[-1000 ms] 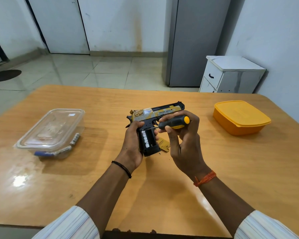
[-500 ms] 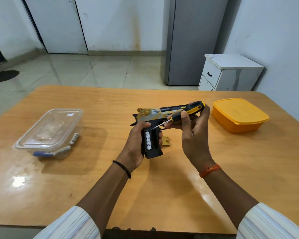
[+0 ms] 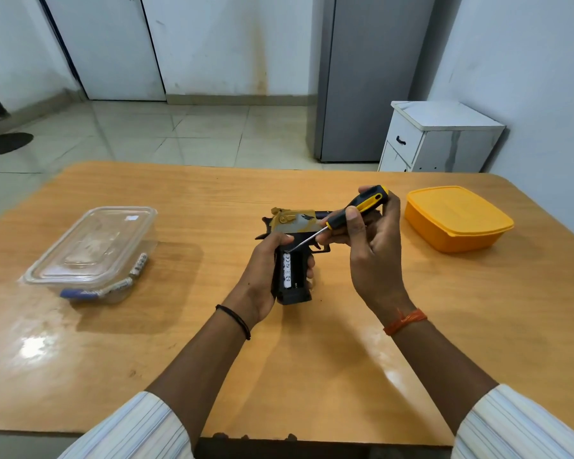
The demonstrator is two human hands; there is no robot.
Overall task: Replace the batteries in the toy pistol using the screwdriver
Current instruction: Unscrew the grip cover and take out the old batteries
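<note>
A black and gold toy pistol (image 3: 295, 223) is held above the table's middle, grip toward me. My left hand (image 3: 262, 270) wraps the black grip from the left. The grip's battery bay is uncovered, and a white battery (image 3: 286, 270) shows inside it. My right hand (image 3: 371, 246) holds a black and yellow screwdriver (image 3: 362, 207) by the handle. Its thin metal shaft slants down to the left, and its tip sits at the top end of the white battery. The pistol's barrel end is hidden behind my right hand.
A clear lidded plastic box (image 3: 93, 253) stands at the left of the wooden table (image 3: 312, 376), with several batteries (image 3: 126, 279) inside along its near wall. An orange lidded box (image 3: 454, 217) sits at the right. A white cabinet (image 3: 434, 137) stands beyond the table.
My right hand has turned the screwdriver from lying across the pistol to slanting down, bringing its tip onto the battery's top end. The pistol has shifted slightly right. The gold cover piece is now hidden.
</note>
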